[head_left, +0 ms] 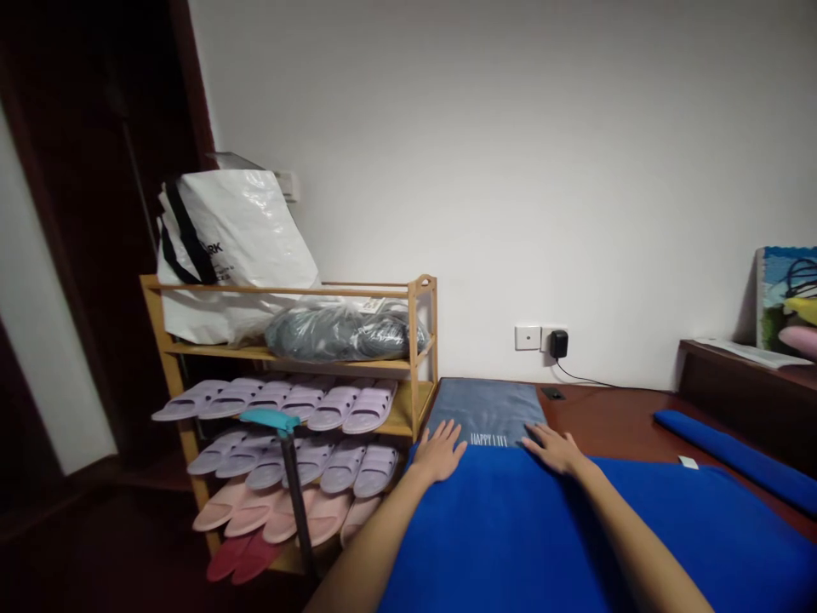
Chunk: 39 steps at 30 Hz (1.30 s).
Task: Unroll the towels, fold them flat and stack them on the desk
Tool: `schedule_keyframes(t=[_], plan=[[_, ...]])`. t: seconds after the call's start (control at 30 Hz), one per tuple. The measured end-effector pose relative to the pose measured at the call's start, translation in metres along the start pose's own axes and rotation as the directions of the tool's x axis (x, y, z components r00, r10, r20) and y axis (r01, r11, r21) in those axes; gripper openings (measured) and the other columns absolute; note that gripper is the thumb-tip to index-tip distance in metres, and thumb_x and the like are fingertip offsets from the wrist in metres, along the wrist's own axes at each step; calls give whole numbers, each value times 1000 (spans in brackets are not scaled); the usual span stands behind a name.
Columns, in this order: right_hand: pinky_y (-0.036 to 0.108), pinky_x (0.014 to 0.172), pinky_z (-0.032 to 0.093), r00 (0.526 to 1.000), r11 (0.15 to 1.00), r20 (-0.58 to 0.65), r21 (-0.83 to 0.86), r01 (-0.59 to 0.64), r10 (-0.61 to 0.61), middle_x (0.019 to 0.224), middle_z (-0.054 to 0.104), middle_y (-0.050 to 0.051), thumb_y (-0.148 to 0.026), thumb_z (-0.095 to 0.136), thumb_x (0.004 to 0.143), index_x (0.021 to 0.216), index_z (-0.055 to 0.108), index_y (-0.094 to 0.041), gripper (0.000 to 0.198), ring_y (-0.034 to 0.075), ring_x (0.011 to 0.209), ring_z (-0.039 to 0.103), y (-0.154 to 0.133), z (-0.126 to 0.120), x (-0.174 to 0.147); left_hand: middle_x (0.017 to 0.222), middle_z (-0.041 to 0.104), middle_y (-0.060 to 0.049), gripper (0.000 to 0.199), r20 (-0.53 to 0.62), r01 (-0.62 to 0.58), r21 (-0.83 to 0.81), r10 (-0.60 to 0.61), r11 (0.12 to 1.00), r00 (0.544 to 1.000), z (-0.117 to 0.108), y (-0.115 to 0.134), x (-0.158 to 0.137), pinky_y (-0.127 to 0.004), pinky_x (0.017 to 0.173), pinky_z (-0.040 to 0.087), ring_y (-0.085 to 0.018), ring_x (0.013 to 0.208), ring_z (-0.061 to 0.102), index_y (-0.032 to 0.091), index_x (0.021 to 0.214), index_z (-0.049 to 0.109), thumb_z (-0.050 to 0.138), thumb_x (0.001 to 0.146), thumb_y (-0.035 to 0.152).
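Lying spread over a red-brown tabletop (pixel 616 430) as blue cloth (pixel 485 528), meeting at the far edge a grey-blue mat (pixel 488 402) lettered in white and seemingly overlapping it; looking soft, limp and light, probably bending and creasing at a touch, hardly risking breakage; showing a matte face, so probably offering fair friction, yet likely rucking up under an uneven pull; calling for a hold at the far edge, near both hands, pinching between thumb and fingers at an even height; looking smoother and slightly stiffer in the mat, so likely sliding more readily; resting left hand (pixel 440 453) across the cloth's edge, spreading fingers onto the mat, gripping nothing visible; resting right hand (pixel 554 449) likewise by the mat's right side, holding fingers open and outstretched; bearing a small white tag (pixel 688 462) at the cloth's edge, past the right forearm (pixel 629 532); showing a long blue roll (pixel 734 453) farther right on the wood; including, to the left, a wooden rack (pixel 408 415) of slippers (pixel 328 406); ending at a black plug (pixel 558 343) on the wall (pixel 485 170) behind.
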State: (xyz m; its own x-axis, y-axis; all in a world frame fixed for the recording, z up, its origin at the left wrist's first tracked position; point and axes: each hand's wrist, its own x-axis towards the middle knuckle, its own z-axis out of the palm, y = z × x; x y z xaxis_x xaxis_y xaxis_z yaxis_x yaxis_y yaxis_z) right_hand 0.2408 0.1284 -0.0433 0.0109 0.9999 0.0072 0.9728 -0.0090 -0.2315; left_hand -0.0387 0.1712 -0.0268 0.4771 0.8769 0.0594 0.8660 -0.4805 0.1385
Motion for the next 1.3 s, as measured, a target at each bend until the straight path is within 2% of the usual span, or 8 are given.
schedule_keyframes(t=[0.17,0.37,0.6,0.8,0.93,1.07,1.17,1.3], plan=[[49,113,12,1000,1000,2,13,-8,8,153,17,1,-72,12,82,144,24,-31,75,19,141,13,8,11,11,152,23,-4,60,-14,16,3,-16,1000,1000,9,-11,6,-50,111,12,-23,140,16,19,145,30,16,95,48],[46,114,11,1000,1000,-7,11,-27,27,153,16,-4,-73,11,82,143,25,-33,75,17,141,12,14,10,5,152,21,-3,61,-19,29,-13,-29,1000,999,13,-12,7,-49,111,10,-23,141,13,21,145,30,14,95,50],[56,112,8,987,987,-36,-9,-158,158,153,17,8,-67,14,86,143,28,-20,76,24,142,8,32,-5,-5,152,21,-5,62,-29,27,-44,-28,999,999,15,-13,7,-52,111,8,-24,140,13,18,145,30,16,94,50],[54,113,8,997,998,-54,29,-52,54,153,16,7,-65,27,87,143,26,-24,69,25,140,14,3,-13,38,151,24,-5,62,-54,29,-40,-31,999,998,14,-12,3,-51,111,9,-24,140,15,19,145,32,16,93,49],[56,112,13,996,996,-44,46,-72,74,152,19,8,-62,29,88,143,25,-24,67,26,139,19,-4,-2,64,151,27,-4,62,-99,32,-19,-34,999,995,17,-14,0,-49,111,12,-22,140,17,20,144,35,15,93,49],[56,112,11,992,992,-22,28,-125,126,153,16,8,-62,31,88,143,25,-23,68,26,140,14,5,17,73,151,27,-2,62,-124,33,-9,-34,999,992,23,-17,2,-49,111,12,-22,140,18,22,144,35,15,92,50],[54,113,7,987,988,-31,2,-156,156,154,11,8,-65,27,87,145,22,-21,72,25,141,10,11,18,72,151,25,-2,62,-129,32,-7,-32,999,991,25,-17,4,-50,111,10,-21,140,16,22,144,33,15,92,51],[52,114,8,979,982,-100,-39,-185,180,154,3,8,-64,15,88,147,15,-19,74,22,142,4,16,-6,42,151,26,-4,61,-109,30,-6,-30,1000,994,23,-15,5,-50,111,12,-22,140,18,21,144,34,17,93,50]])
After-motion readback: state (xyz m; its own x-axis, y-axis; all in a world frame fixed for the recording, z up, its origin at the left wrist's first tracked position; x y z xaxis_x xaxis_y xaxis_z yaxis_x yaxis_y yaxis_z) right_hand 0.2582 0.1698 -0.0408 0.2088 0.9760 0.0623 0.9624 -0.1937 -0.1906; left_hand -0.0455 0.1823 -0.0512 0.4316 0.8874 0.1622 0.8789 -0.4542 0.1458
